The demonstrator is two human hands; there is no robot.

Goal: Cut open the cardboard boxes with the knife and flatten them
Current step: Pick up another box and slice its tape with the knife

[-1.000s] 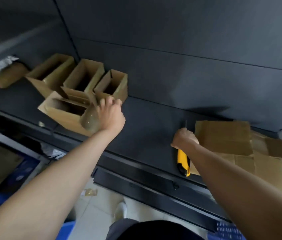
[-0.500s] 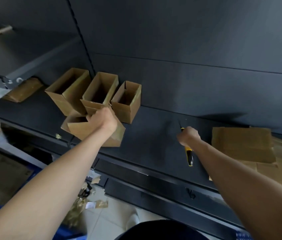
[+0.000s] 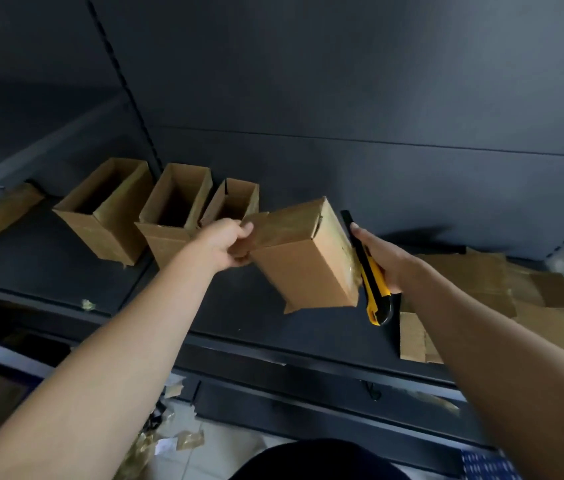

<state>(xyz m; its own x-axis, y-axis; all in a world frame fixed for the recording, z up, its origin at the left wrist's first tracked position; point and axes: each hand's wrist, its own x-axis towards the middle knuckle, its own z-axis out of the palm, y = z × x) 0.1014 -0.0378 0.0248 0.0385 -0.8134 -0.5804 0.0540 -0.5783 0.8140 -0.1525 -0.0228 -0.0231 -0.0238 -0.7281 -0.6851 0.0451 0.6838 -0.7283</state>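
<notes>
**Knife laid against the taped end of a held box**

The left hand grips the held box by its left end, fingers curled round a tape-covered flap. The box is closed and tilted, with its long side slanting down to the right over the dark shelf. Whether its lower corner touches the shelf cannot be told.

The right hand is just right of the box, closed round a yellow and black knife with the forefinger stretched along its back. The knife lies along the box's right end face, touching the shiny tape there. Its dark tip reaches past the box's upper corner and its butt hangs below the lower one. The blade itself cannot be made out.

Left of the box and behind it, three open boxes stand in a row on the shelf, mouths up. The nearest is partly hidden behind the left hand. Farther left lies a taped bundle.

Right of the box, beyond the right forearm, flattened cardboard is piled on the shelf. Below the box, on the pale floor, lie crumpled tape scraps.
</notes>
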